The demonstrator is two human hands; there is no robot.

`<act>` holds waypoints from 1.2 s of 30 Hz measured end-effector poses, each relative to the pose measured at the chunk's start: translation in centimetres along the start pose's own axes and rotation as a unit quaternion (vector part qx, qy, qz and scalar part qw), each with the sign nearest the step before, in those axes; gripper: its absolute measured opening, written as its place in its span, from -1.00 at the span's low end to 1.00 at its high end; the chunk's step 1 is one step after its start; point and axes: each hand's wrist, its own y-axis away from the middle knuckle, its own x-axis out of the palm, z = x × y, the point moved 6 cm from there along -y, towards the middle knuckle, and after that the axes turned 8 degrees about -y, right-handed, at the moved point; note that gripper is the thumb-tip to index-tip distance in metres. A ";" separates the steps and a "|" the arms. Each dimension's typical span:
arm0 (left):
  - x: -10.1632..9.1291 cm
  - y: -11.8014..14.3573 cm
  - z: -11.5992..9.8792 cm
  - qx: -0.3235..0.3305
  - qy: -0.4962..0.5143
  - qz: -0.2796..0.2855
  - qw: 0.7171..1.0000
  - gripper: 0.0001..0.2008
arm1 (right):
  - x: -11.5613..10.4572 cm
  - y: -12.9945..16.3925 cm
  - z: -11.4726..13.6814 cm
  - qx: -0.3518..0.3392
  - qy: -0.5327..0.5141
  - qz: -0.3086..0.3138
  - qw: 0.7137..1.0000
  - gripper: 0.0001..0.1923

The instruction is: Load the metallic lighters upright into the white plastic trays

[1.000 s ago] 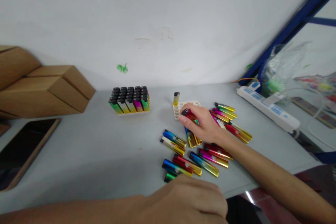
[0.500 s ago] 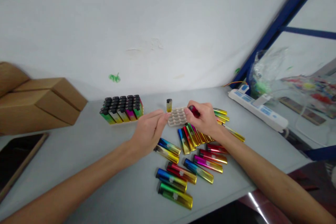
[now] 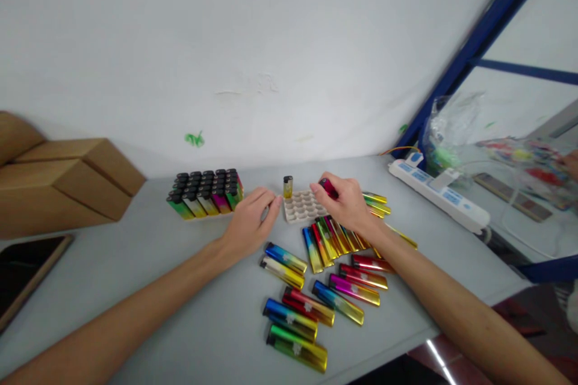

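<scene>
My right hand [image 3: 345, 198] is closed around a dark red lighter [image 3: 329, 187], its end showing above the fingers, over the right side of a white tray [image 3: 293, 212] with rows of round pockets. A single yellow-and-clear lighter [image 3: 288, 187] stands upright in the tray's back left corner. My left hand [image 3: 250, 222] is just left of the tray, apart from it, fingers curled and thumb near them. A small grey patch shows between them; I cannot tell what it is. Several shiny coloured lighters [image 3: 300, 307] lie on the table in front of the tray.
A full block of upright black-topped lighters [image 3: 205, 192] stands left of my left hand. Cardboard boxes [image 3: 67, 186] and a dark flat device [image 3: 31, 277] are at far left. A white power strip [image 3: 438, 192] runs along the right, beside a blue frame [image 3: 474, 54].
My left hand has drawn back left, away from the tray's corner. My right hand has shifted slightly with the red lighter still in it, and more of the tray shows. The view has moved a little.
</scene>
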 end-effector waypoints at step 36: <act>1.3 1.2 -2.6 0.177 -0.007 0.019 0.984 -0.78 | 3.4 -0.1 -0.9 0.122 -0.169 -0.023 0.978 -0.61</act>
